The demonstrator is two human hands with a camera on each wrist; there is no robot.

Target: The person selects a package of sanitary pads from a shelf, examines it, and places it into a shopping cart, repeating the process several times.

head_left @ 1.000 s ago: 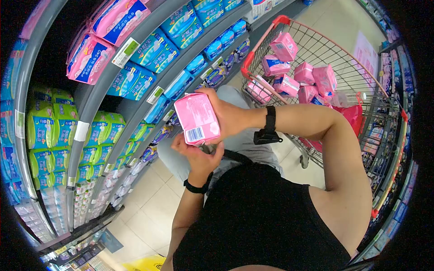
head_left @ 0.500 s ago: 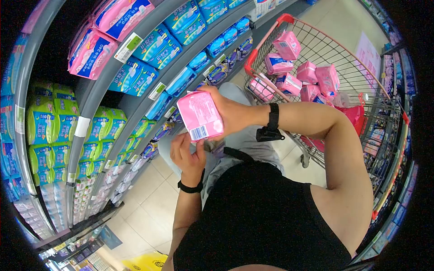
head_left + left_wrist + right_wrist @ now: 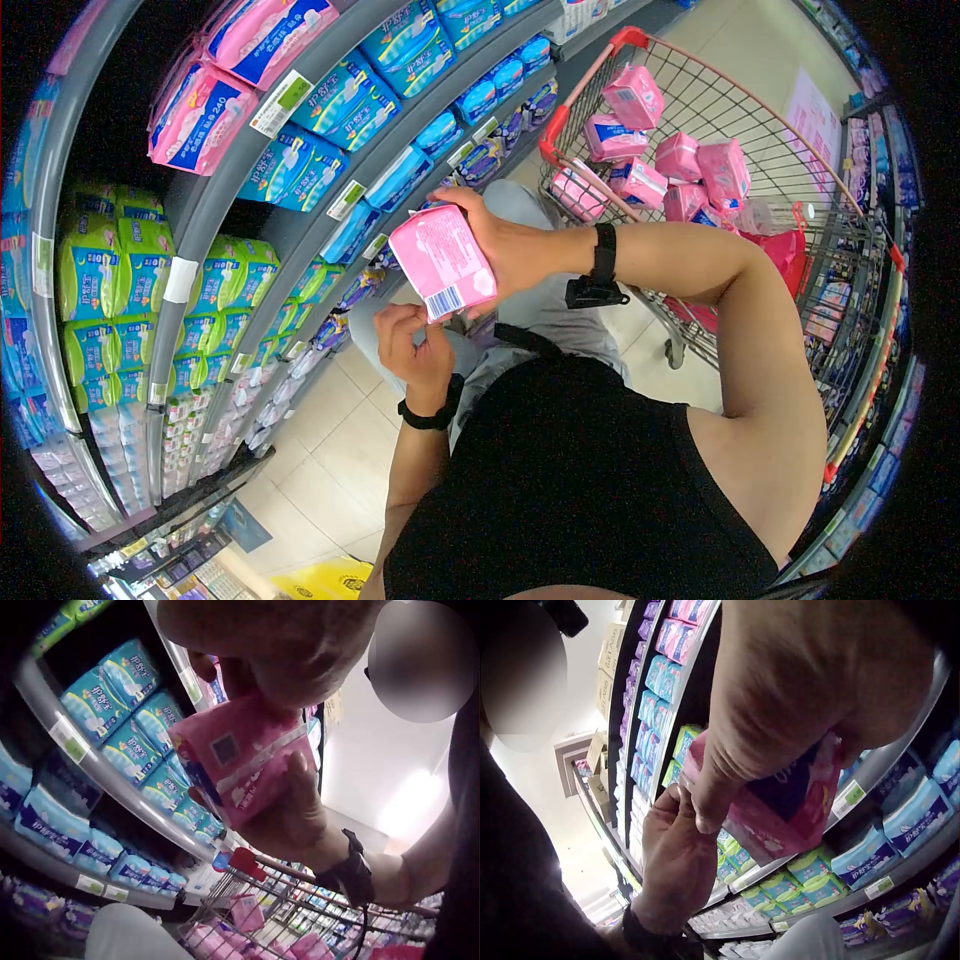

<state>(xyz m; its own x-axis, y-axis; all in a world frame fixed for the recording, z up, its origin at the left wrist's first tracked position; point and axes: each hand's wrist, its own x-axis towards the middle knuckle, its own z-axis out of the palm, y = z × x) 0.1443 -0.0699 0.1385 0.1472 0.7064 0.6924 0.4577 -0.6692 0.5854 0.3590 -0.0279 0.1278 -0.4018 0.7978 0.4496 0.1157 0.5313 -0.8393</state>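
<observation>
Head view: my right grip (image 3: 510, 255) wraps the pink pack (image 3: 442, 262) by its long edges, probably light, squashy, slick-filmed; my left grip (image 3: 412, 345) curls just below the pack, contact unclear.

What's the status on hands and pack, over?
Right hand grips pink pack. Left hand curled at its lower corner, contact unclear. Nothing in the way.

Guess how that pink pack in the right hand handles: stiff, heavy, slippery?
Likely soft and squashy: the pink pack looks pillowy, with rounded corners. Probably light: the right hand holds it up by its edges. Glossy wrap may be slippery.
</observation>
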